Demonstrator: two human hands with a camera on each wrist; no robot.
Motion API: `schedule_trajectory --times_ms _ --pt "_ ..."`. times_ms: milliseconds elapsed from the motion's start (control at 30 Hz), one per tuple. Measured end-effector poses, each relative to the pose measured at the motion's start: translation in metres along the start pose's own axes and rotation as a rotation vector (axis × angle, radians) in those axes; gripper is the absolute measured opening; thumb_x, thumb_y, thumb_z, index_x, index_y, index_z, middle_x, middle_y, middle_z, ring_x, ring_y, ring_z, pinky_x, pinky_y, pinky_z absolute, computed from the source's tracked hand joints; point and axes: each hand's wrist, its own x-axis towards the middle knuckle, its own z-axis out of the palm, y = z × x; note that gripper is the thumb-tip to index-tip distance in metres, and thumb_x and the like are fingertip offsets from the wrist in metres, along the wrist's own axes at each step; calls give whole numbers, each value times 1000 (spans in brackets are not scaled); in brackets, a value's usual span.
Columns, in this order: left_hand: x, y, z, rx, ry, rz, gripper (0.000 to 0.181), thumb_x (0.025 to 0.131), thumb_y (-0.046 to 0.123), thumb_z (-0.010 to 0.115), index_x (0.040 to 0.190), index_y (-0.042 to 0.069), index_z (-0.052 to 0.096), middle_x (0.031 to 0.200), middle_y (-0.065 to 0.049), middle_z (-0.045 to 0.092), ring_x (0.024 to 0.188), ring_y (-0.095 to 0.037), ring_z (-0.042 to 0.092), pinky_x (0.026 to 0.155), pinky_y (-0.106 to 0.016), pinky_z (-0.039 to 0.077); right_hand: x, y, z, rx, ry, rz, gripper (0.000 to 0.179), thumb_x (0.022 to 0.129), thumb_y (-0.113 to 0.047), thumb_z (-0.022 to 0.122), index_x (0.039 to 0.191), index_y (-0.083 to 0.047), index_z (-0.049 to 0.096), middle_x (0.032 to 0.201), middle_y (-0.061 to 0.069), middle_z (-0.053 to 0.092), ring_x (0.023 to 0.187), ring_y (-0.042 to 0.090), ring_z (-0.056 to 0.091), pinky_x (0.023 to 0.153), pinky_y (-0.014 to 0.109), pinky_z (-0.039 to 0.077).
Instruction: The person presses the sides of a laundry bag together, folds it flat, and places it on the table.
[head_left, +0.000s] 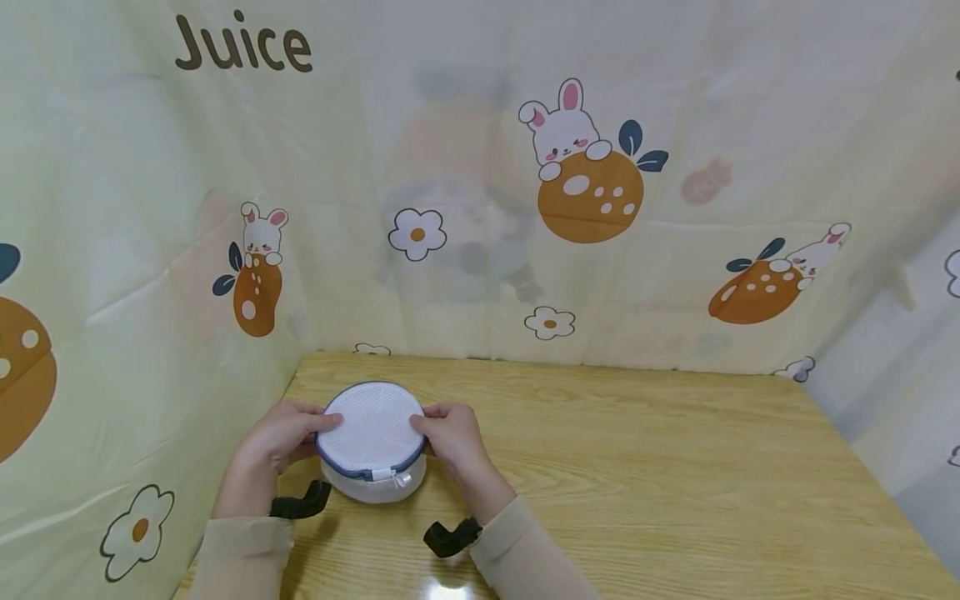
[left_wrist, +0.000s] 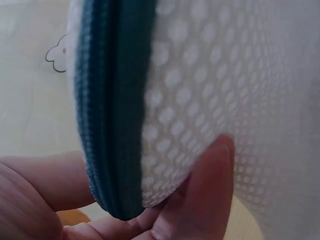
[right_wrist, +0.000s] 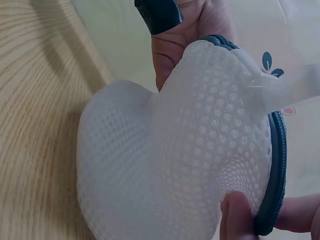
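A round white mesh laundry bag (head_left: 371, 427) with a blue zipper edge stands on the table at the left, its flat top tilted up. My left hand (head_left: 283, 435) pinches the rim on the left, thumb on top. On the opposite side, my right hand (head_left: 454, 433) pinches the rim the same way. Close up in the left wrist view runs the blue zipper (left_wrist: 117, 110), with fingers on both sides of the edge. The right wrist view shows the bag's soft mesh side (right_wrist: 165, 160) bulging with a dent in it. A white tab (head_left: 402, 478) hangs at the front edge.
The wood-grain table (head_left: 637, 475) extends far to the right. Behind it and along the left hangs a printed curtain (head_left: 480, 275) with rabbits, oranges and flowers. A black curved piece (head_left: 302, 502) sits at my left wrist, another (head_left: 452, 537) at my right.
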Motion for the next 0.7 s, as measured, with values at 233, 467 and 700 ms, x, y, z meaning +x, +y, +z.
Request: schedule_trajectory --times_ms 233,467,700 --pt "8 -7 0 -103 -27 -45 42 102 17 75 130 -14 67 84 1 75 76 -12 68 70 -25 61 3 3 1 22 15 29 20 97 -11 78 111 3 78 99 12 77 74 12 68 64 21 60" --pt "10 -9 0 -167 -45 -69 39 101 15 76 128 -11 69 82 0 77 72 -10 71 67 -21 61 7 5 0 44 18 29 16 96 -10 79 106 3 78 93 9 75 71 11 67 64 22 59" --pt "11 -10 -1 -189 -55 -87 29 101 18 75 120 -4 75 81 1 79 70 -8 72 66 -19 60 7 8 0 32 23 21 17 95 -9 80 106 4 78 92 9 75 69 10 65 62 21 59"
